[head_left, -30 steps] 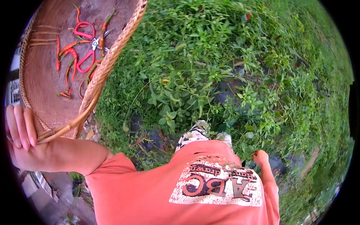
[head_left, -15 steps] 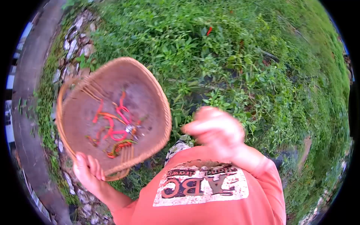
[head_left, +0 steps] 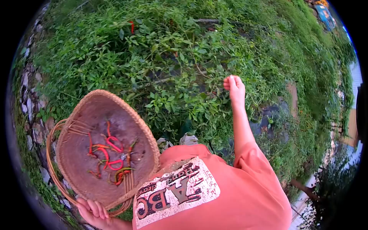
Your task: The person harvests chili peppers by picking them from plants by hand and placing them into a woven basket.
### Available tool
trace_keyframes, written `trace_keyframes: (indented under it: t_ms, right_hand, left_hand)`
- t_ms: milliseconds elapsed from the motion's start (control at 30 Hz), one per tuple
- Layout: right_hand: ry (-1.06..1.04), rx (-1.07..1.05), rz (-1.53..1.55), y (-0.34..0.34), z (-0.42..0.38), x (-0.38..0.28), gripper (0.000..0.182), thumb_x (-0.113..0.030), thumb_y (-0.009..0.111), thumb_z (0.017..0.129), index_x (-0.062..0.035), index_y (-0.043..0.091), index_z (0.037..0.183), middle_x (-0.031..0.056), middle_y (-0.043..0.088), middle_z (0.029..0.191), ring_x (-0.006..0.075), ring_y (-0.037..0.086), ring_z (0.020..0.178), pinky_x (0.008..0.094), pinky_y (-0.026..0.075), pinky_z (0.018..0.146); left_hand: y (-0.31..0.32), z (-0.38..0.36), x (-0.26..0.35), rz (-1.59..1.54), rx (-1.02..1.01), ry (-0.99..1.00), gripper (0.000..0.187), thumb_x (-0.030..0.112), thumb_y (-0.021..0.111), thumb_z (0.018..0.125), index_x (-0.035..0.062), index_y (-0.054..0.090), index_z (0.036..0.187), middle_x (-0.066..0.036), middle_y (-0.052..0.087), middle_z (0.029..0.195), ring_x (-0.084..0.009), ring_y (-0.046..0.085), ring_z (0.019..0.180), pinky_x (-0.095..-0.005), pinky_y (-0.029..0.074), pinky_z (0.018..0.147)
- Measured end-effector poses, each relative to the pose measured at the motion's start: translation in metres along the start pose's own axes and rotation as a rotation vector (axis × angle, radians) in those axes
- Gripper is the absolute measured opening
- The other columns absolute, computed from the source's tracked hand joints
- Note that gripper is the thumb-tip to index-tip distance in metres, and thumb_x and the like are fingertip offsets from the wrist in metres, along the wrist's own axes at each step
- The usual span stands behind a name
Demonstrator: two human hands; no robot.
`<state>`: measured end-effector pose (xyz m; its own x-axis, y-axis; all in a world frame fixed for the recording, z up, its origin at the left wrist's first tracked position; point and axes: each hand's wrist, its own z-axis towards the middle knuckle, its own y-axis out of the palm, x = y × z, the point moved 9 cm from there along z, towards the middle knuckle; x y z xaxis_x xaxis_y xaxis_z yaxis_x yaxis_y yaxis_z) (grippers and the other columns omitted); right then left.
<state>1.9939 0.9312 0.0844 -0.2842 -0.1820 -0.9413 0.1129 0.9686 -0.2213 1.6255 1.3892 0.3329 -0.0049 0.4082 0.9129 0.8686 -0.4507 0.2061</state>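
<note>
My left hand (head_left: 93,213) is wrapped round the lower rim and handle of a woven basket (head_left: 92,109), which is tilted so its inside shows. Several red, orange and green chili peppers (head_left: 115,165) lie on the basket's dark bottom. Out to the right, my right hand (head_left: 234,85) is held over low green plants (head_left: 168,101) with its fingers curled closed. Nothing shows in it. A red chili pepper (head_left: 132,27) hangs among the leaves, far up and left of this hand.
Stones (head_left: 27,103) edge the plants along the left side. Dark ground sheeting (head_left: 270,115) shows between the leaves. A wooden board (head_left: 292,100) lies to the right. At the far upper right is something blue (head_left: 326,17).
My right hand has swung away from beside the basket, out to the right over the plants. The view has turned right, and the basket sits lower in it, still in my left hand.
</note>
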Motion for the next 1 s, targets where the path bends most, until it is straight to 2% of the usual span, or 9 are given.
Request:
trace_keyframes:
  t_ms: [33,167,200,267,300,367,467,700,1000]
  right_hand:
    - [0.109,0.007,-0.161,-0.022,0.012,0.041,0.019,-0.016,0.048,0.089,-0.0004,0.058,0.089,0.0052,0.062,0.081,0.0098,0.057,0.067,0.0225,0.047,0.059]
    - [0.216,-0.057,-0.131,-0.035,0.029,0.124,0.023,-0.011,0.050,0.087,-0.0006,0.059,0.105,0.0064,0.063,0.086,0.0096,0.058,0.072,0.0219,0.047,0.061]
    - [0.212,-0.151,-0.165,-0.026,0.034,0.131,0.025,-0.012,0.050,0.087,-0.0013,0.058,0.108,0.0074,0.063,0.093,0.0123,0.059,0.079,0.0242,0.047,0.068]
    - [0.126,-0.306,-0.479,-0.002,0.046,0.145,0.032,-0.012,0.052,0.084,-0.0028,0.055,0.114,0.0084,0.061,0.104,0.0168,0.057,0.093,0.0284,0.045,0.081]
    - [0.057,-0.383,-0.577,0.013,0.049,0.143,0.033,-0.011,0.051,0.083,-0.0029,0.055,0.114,0.0079,0.061,0.104,0.0165,0.056,0.093,0.0279,0.044,0.080]
    - [0.002,-0.548,-0.538,0.037,0.045,0.137,0.034,-0.010,0.050,0.081,-0.0031,0.055,0.114,0.0071,0.060,0.104,0.0159,0.055,0.092,0.0269,0.043,0.080]
    - [0.037,-0.689,-0.417,0.040,0.028,0.122,0.036,-0.007,0.048,0.079,-0.0033,0.055,0.114,0.0059,0.059,0.104,0.0149,0.053,0.091,0.0253,0.041,0.079]
    - [-0.215,-0.638,-0.635,0.018,0.016,0.085,0.021,-0.006,0.049,0.076,0.0012,0.058,0.094,0.0110,0.061,0.088,0.0147,0.054,0.078,0.0265,0.043,0.070]
    - [0.022,-0.541,-0.603,0.001,-0.008,0.060,0.035,-0.030,0.058,0.082,0.0027,0.059,0.094,0.0104,0.062,0.083,0.0154,0.056,0.078,0.0276,0.042,0.072]
  left_hand:
    - [0.007,-0.002,0.003,0.071,0.097,-0.043,0.028,0.022,0.038,0.094,0.0101,0.040,0.069,0.002,0.028,0.045,-0.0082,0.026,0.034,-0.0195,0.026,0.029]
    - [0.030,-0.004,-0.001,0.119,0.002,0.045,0.021,0.017,0.037,0.094,0.0065,0.044,0.078,0.001,0.029,0.045,-0.0085,0.026,0.034,-0.0202,0.027,0.028]
    - [0.032,0.000,0.001,0.180,-0.214,0.117,0.028,0.028,0.034,0.095,0.0028,0.045,0.098,0.004,0.027,0.044,-0.0037,0.023,0.030,-0.0159,0.023,0.023]
    - [0.009,-0.015,-0.003,0.108,-0.051,0.120,0.024,0.025,0.037,0.095,0.0040,0.043,0.086,0.005,0.027,0.044,-0.0037,0.024,0.031,-0.0163,0.025,0.024]
    - [0.031,-0.017,0.001,0.067,-0.269,0.117,0.020,0.021,0.040,0.094,0.0029,0.044,0.088,0.003,0.032,0.049,-0.0035,0.026,0.033,-0.0165,0.025,0.025]
    - [0.021,-0.024,0.011,0.265,-0.155,0.230,0.025,0.027,0.043,0.092,0.0062,0.040,0.079,0.005,0.028,0.044,-0.0035,0.024,0.030,-0.0166,0.022,0.023]
    - [0.039,-0.015,0.010,0.264,-0.313,0.143,0.032,0.028,0.047,0.090,0.0063,0.035,0.070,0.003,0.029,0.042,-0.0051,0.023,0.030,-0.0192,0.022,0.024]
    - [0.053,-0.036,-0.003,0.245,-0.319,0.196,0.035,0.026,0.055,0.086,0.0053,0.035,0.067,0.001,0.034,0.043,-0.0043,0.025,0.031,-0.0190,0.022,0.026]
    - [0.048,-0.024,-0.004,0.219,-0.277,0.140,0.035,0.026,0.056,0.085,0.0042,0.036,0.068,0.001,0.034,0.043,-0.0038,0.026,0.032,-0.0184,0.023,0.027]
